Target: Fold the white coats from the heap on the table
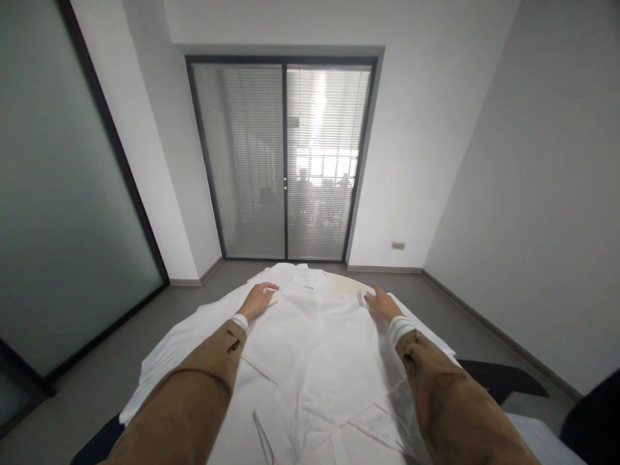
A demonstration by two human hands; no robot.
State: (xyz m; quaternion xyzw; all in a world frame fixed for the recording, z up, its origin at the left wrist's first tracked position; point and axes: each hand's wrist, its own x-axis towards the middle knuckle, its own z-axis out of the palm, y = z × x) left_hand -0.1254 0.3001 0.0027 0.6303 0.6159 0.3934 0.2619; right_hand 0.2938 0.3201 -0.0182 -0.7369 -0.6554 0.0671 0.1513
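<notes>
A white garment [334, 349] with a front placket and pocket-like seams, like a shirt or lab coat, lies spread before me with its collar end away from me. At its upper left, my left hand [258, 299] has thumb and fingers closed on the cloth near the shoulder. On the opposite side, my right hand [383, 303] pinches the garment's upper right edge, where a small fold stands up. More white cloth [188, 336] lies under and outside my left arm. A pale round-edged tabletop [346, 283] shows between the garment and my right hand.
Beyond the table are a dark-framed glass door with blinds [285, 161] and a white wall [416, 129]. A frosted glass panel [72, 194] stands at left. A black object [504, 378] and some pale cloth [533, 436] lie at lower right.
</notes>
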